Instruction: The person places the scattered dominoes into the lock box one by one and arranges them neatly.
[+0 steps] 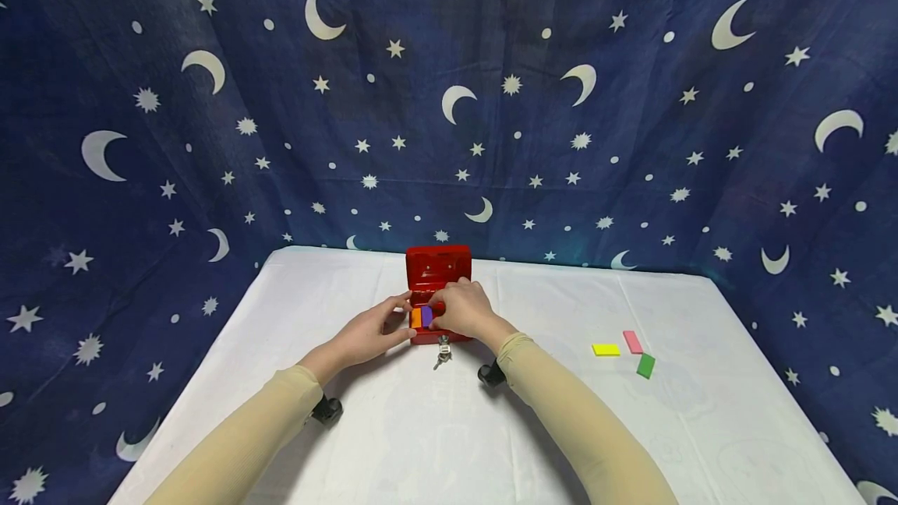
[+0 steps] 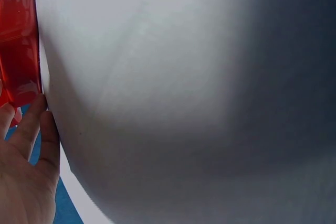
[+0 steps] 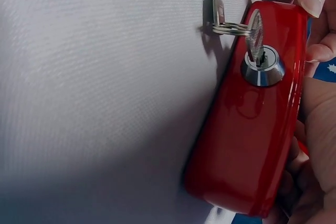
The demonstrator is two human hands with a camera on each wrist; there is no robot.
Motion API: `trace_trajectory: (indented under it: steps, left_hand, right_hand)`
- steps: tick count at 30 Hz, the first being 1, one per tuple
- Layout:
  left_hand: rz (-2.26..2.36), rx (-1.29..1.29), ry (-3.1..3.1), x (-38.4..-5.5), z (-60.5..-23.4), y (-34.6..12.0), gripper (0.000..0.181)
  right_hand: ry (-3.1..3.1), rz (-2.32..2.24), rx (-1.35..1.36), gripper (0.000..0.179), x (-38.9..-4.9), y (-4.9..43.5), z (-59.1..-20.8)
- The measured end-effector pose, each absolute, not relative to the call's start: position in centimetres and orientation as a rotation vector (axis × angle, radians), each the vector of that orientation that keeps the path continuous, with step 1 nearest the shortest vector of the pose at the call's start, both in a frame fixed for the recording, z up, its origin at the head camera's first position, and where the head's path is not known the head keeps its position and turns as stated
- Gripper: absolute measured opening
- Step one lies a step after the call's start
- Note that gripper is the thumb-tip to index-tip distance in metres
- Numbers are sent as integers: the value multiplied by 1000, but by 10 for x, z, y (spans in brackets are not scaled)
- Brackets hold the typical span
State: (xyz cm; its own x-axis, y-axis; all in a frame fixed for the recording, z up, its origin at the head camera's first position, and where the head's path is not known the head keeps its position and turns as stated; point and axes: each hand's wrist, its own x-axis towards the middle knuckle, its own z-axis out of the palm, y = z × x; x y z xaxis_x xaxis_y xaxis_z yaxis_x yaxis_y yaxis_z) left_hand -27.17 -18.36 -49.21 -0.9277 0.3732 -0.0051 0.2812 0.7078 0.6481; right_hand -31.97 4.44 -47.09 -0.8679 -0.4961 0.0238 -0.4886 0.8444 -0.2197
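A small red metal cash box stands on the table with its lid raised. Keys hang from the lock on its front. Inside, at the left end, an orange block and a purple block lie side by side. My right hand reaches into the box and pinches the purple block between thumb and fingers. At the box's left side, my left hand rests against it, thumb at the front corner and fingers toward the back. Those fingers look fairly straight.
On the right side of the white table lie a yellow piece, a pink piece and a green piece. A dark blue cloth with moons and stars hangs behind and at the sides.
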Motion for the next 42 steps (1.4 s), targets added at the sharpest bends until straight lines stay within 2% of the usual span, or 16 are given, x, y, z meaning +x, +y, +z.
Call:
trace_trajectory:
  steps: [42]
  left_hand:
    - [1021,546,2780,-271,-492,-184,52]
  right_hand:
    - [2955,-316,-767,45,-320,40,-473]
